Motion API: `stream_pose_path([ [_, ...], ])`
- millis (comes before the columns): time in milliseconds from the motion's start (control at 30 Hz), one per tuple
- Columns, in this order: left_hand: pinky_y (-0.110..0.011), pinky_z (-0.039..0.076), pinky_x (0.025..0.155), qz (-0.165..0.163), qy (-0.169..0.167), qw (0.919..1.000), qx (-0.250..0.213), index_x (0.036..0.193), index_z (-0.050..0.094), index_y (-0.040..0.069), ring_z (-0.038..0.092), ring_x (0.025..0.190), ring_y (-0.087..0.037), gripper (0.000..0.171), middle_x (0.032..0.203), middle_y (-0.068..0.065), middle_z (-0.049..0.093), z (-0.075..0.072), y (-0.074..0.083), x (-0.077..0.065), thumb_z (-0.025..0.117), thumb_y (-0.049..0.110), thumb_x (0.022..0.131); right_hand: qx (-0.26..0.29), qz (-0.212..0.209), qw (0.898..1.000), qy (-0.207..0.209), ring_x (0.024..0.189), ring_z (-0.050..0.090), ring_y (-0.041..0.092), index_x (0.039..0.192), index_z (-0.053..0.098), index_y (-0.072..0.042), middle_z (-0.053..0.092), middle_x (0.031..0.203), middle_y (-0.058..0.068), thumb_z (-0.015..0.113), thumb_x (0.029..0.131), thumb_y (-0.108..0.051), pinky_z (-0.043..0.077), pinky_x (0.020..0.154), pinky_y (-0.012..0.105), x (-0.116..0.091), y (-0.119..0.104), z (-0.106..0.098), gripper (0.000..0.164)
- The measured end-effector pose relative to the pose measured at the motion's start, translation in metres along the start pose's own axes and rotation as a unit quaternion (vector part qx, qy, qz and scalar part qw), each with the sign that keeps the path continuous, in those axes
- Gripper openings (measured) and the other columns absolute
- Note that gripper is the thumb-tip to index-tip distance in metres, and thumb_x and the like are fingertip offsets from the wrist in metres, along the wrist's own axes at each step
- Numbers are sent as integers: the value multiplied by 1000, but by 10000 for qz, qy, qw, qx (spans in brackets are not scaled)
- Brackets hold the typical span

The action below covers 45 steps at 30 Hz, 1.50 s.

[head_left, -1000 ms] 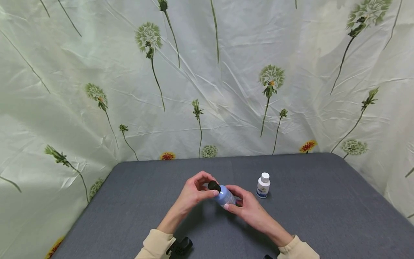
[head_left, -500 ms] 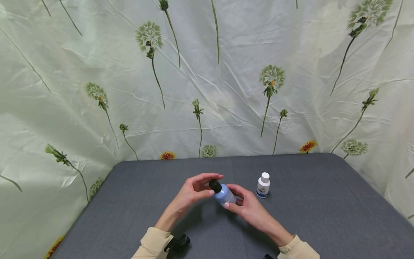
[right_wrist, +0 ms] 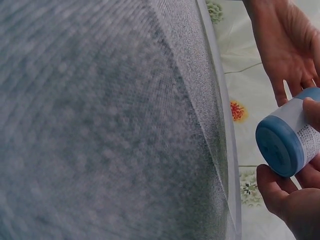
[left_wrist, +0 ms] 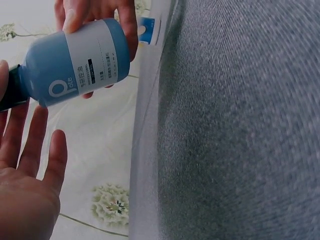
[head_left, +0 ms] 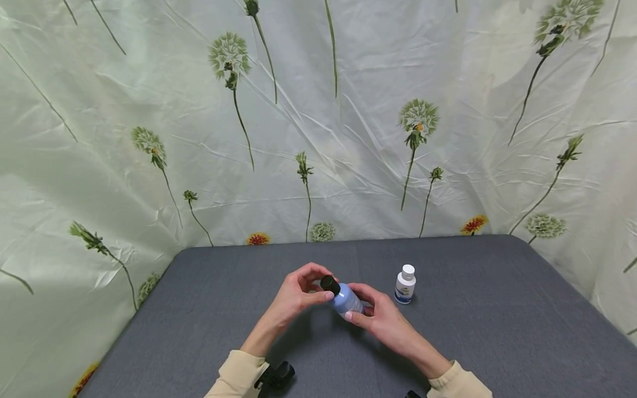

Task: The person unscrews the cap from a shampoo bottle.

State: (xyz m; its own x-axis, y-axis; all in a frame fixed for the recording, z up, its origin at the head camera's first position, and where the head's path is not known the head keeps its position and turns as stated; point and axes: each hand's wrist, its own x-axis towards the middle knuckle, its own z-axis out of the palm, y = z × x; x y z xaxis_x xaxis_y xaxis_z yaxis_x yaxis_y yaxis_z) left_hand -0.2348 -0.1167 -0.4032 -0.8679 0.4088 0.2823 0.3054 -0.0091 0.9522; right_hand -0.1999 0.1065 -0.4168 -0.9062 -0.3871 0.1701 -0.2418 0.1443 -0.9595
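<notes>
A blue bottle (head_left: pixel 346 301) with a white label and a black cap (head_left: pixel 330 285) is held tilted above the table, its cap toward the left. My right hand (head_left: pixel 385 316) grips the bottle's body, thumb on the near side and fingers around the far side. The thumb and fingers of my left hand (head_left: pixel 297 294) pinch the black cap. In the left wrist view the label (left_wrist: pixel 95 55) shows a large letter and small print, and the left hand's lower fingers spread below the neck. The right wrist view shows the bottle's round blue base (right_wrist: pixel 280 146).
A small white bottle (head_left: pixel 405 286) with a white cap and a blue-marked label stands upright on the table, right of my hands. The grey cloth-covered table (head_left: pixel 224 309) meets a white curtain (head_left: pixel 348 182) printed with dandelions at its back edge.
My left hand's fingers opened out from the cap half a second ago and are closed on it again now. The right hand and the white bottle stay where they were.
</notes>
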Motion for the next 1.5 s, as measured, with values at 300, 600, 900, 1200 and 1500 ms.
stream_pose_path([
  [300,-42,49,83,25,159,9998,149,110,63,5,60,102,-29,34,107,-11,68,2,1,1,81,8,81,-42,-21,10000,3,114,57,29,134,51,3,57,130,20,74,89,-9,50,90,31,0,0,0,52],
  [600,-38,48,93,132,-390,9988,-278,131,60,5,54,123,-25,46,131,-11,61,2,3,1,74,4,87,-102,39,9999,82,117,56,30,135,51,2,57,130,20,74,89,-10,50,92,35,0,-1,0,53],
  [900,-40,41,103,75,-998,9921,-757,136,56,3,48,130,-31,42,137,-20,55,-3,8,-3,62,3,95,-82,22,9999,84,118,55,32,136,50,4,56,131,22,74,89,-9,50,92,34,0,0,0,54],
  [1200,-41,50,90,-252,-446,9984,-230,126,63,7,62,108,-31,37,122,-11,66,-3,6,-1,72,9,90,4,68,10000,34,117,55,31,135,50,3,56,131,21,73,89,-9,50,92,34,0,0,-1,53],
  [1500,-44,48,89,-2,30,9999,168,113,66,5,60,107,-32,32,111,-8,68,1,3,1,78,10,85,60,26,9999,145,117,56,31,132,52,4,57,129,21,75,87,-8,50,90,31,0,0,0,52],
])
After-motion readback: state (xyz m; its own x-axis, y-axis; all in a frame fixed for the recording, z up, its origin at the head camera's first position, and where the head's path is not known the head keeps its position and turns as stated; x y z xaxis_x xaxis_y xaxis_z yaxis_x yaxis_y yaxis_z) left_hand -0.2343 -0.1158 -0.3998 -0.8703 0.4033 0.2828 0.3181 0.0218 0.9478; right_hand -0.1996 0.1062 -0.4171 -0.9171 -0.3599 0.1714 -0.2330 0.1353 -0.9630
